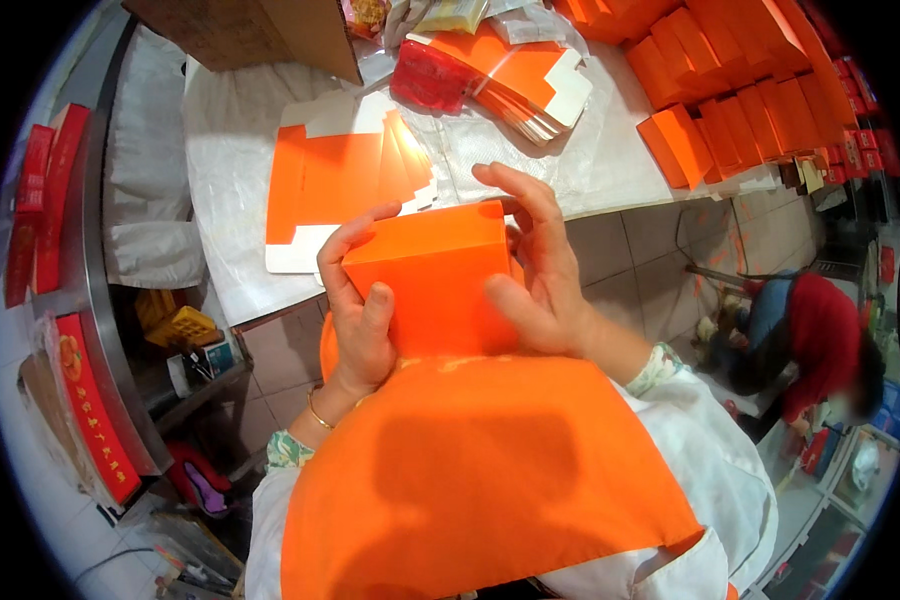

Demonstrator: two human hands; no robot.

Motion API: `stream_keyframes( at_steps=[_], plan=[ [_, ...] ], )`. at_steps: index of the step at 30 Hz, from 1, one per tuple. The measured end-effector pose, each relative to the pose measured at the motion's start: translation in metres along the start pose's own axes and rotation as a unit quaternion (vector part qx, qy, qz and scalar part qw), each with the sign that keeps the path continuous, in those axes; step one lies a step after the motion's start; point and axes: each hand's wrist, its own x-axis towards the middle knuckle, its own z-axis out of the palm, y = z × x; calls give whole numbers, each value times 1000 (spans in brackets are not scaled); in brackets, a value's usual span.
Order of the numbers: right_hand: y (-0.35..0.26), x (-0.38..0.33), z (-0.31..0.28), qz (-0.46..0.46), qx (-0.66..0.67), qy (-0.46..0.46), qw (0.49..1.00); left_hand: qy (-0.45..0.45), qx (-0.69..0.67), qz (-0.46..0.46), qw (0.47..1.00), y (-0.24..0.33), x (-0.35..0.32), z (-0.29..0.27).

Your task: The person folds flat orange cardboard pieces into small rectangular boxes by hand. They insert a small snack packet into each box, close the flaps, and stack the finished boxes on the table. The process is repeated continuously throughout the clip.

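Both your hands, left hand (pixel 358 318) and right hand (pixel 542 268), clamp the orange box (pixel 430 275), formed. Beyond your grip: flat blanks (pixel 345 178) waiting, finished boxes (pixel 735 85) stacked.

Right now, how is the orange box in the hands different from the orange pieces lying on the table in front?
The orange box is folded up into a box shape; the flat orange pieces are unfolded sheets. The box is gripped between the left hand and right hand, above the table edge; the flat pieces lie fanned in a stack on the white table, untouched. The flat pieces show white flaps; the box shows only orange. Both share the same bright orange.
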Motion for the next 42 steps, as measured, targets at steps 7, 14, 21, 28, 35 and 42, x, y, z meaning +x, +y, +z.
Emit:
stream_keyframes(
  at_steps=[7,14,21,28,35,42],
  plan=[
    [8,-19,3,80,89,-14,993,41,72,7,997,-12,-13,-7],
    [12,-14,-4,127,-43,-109,985,82,163,50,982,-10,-3,-1],
    [33,-19,-17,234,70,-56,968,132,16,-72,989,1,37,22],
    [56,-25,-117,169,285,301,894,-63,71,-49,994,-21,66,67],
    [74,-47,-296,183,140,397,889,-83,103,-110,985,-32,61,63],
    [105,-30,-355,272,-33,453,849,-179,151,-119,965,-47,75,79]
  ],
)
